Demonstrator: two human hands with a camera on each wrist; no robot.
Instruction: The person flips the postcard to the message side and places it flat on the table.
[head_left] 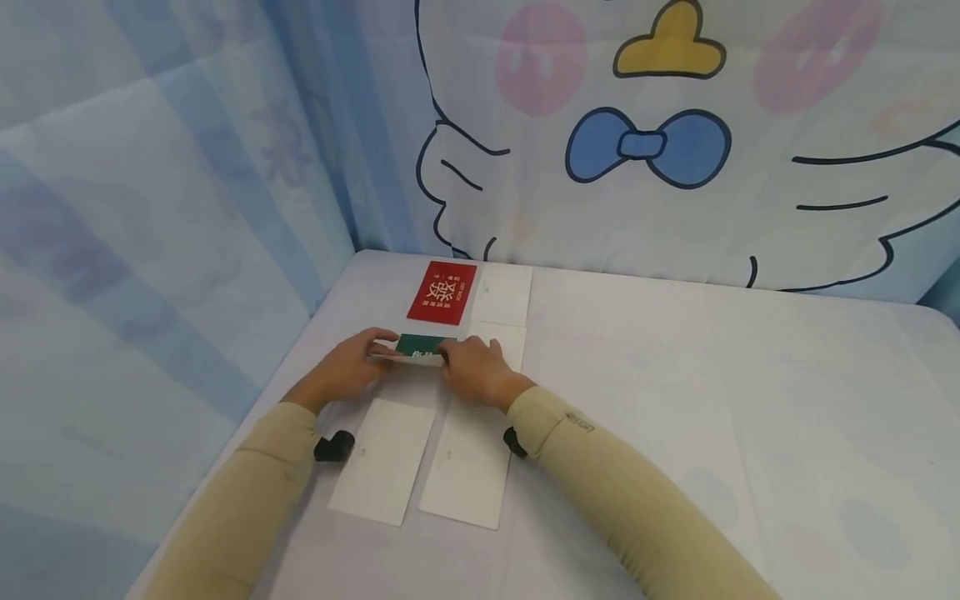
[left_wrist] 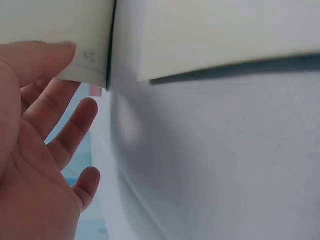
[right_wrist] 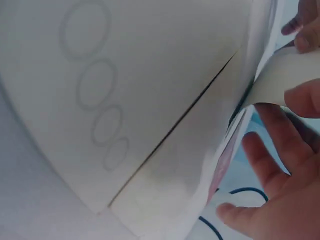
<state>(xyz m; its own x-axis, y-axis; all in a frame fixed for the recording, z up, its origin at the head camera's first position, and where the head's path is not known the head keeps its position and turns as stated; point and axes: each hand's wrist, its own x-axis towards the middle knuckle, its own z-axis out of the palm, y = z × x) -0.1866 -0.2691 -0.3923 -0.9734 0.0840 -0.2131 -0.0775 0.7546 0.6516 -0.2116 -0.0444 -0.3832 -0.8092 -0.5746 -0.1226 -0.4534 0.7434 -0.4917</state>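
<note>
A green card (head_left: 423, 344) with white characters on its face and a pale back stands tilted up between my two hands in the head view. My left hand (head_left: 348, 362) pinches its left end, thumb on the pale back (left_wrist: 92, 30) and some fingers behind; the other fingers are spread. At the other end my right hand (head_left: 477, 369) pinches it likewise, the thumb against the pale side (right_wrist: 280, 75). Just beyond lies a red card (head_left: 442, 292) with light characters, flat on the table. The lower part of the green face is hidden by the card's tilt.
White-backed cards lie flat in a column at the right, with a small one (head_left: 502, 295) at the far end and a long one (head_left: 468, 467) nearer. Another white card (head_left: 384, 461) lies left of that. A patterned curtain (head_left: 150, 250) borders the white table (head_left: 675, 417).
</note>
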